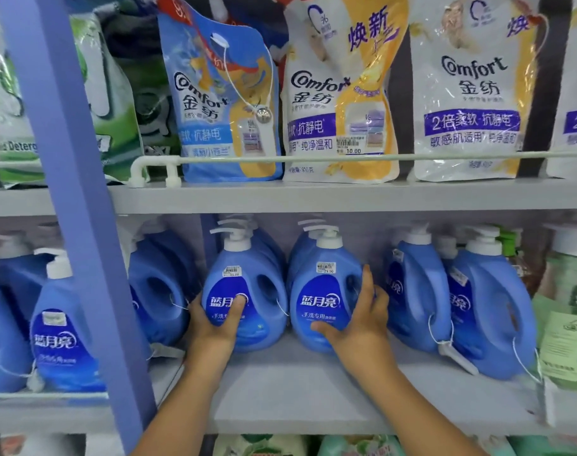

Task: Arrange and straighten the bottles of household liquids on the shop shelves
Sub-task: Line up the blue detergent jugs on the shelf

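Blue pump bottles of laundry liquid stand in rows on the middle grey shelf point(297, 390). My left hand point(211, 324) grips the lower left side of one front bottle point(247, 284), thumb on its dark blue label. My right hand point(359, 320) grips the neighbouring front bottle point(323, 284) from the right, with the index finger up along its handle and the thumb on the label. Both bottles stand upright, labels forward, set back from the shelf's front edge. More identical bottles stand behind them.
A blue upright post point(83, 225) crosses the shelves on the left, with more blue bottles point(63, 327) beyond it. Two larger blue jugs point(488, 307) stand angled at right, then green bottles point(567, 307). Comfort softener pouches point(343, 93) fill the upper shelf behind a white rail point(313, 158).
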The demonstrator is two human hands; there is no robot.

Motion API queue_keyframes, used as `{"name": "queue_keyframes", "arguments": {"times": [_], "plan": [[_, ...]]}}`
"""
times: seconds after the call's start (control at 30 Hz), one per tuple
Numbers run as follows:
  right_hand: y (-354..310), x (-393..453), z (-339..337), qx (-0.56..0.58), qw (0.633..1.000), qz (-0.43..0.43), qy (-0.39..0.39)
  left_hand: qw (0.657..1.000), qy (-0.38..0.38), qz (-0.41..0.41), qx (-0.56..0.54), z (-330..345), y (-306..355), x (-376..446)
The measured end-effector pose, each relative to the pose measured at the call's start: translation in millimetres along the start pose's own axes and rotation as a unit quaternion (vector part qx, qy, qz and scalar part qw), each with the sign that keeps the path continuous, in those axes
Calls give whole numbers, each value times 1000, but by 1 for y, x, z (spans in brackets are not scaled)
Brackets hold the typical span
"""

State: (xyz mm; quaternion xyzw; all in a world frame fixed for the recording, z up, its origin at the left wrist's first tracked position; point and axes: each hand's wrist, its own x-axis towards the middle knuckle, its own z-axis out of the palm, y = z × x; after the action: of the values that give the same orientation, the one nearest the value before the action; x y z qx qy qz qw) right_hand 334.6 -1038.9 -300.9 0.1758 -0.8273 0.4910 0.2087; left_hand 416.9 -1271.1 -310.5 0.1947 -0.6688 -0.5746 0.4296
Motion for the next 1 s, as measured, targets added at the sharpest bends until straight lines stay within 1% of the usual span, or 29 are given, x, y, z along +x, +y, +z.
{"name": "queue_keyframes", "arguments": {"times": [0.2,0.33,0.37,0.4,0.43,0.47,0.5,0.53,0.57,0.6,0.63,0.67,0.7,0.73,0.77,0.8,0.83,0.9,0.93,1.0], "plan": [[0,1,1,4,999,18,-42,1000,-4,10,0,-4,-12,7],[-11,0,-4,12,996,39,-81,1000,1,11,12,-5,-7,7],[-12,-5,-7,15,995,39,-91,1000,-5,10,17,-6,-5,5],[-12,-9,-13,21,996,29,-85,999,-5,13,28,-6,-4,0],[-12,-13,-22,22,998,8,-51,998,4,26,50,-7,-3,-5],[-12,-13,-36,12,1000,-23,16,995,23,52,83,-7,0,-9],[-9,-8,-54,-13,993,-58,100,987,46,96,118,-6,5,-13],[-7,2,-73,-47,978,-88,183,975,67,157,145,-5,11,-16],[-4,13,-92,-78,962,-102,242,958,77,223,161,-2,20,-20],[-3,26,-108,-102,956,-91,259,942,72,282,165,3,28,-25],[-3,38,-118,-113,964,-55,232,930,53,329,155,9,36,-34],[-3,49,-124,-123,976,-7,179,924,24,355,138,17,41,-45],[-3,58,-123,-154,981,51,106,928,-12,354,117,27,47,-58],[-2,65,-119,-211,972,95,40,935,-55,336,98,39,54,-73],[0,68,-114,-263,958,116,-4,941,-105,312,84,52,62,-88],[0,70,-110,-303,944,126,-20,941,-154,290,77,66,68,-101],[-1,68,-111,-317,939,129,-13,939,-193,274,74,79,72,-114],[5,59,-119,-302,943,137,-14,938,-242,240,59,99,75,-131],[9,50,-128,-262,956,134,-13,940,-256,218,49,105,76,-136],[18,27,-152,-145,982,119,-28,943,-283,173,38,113,75,-138]]}}
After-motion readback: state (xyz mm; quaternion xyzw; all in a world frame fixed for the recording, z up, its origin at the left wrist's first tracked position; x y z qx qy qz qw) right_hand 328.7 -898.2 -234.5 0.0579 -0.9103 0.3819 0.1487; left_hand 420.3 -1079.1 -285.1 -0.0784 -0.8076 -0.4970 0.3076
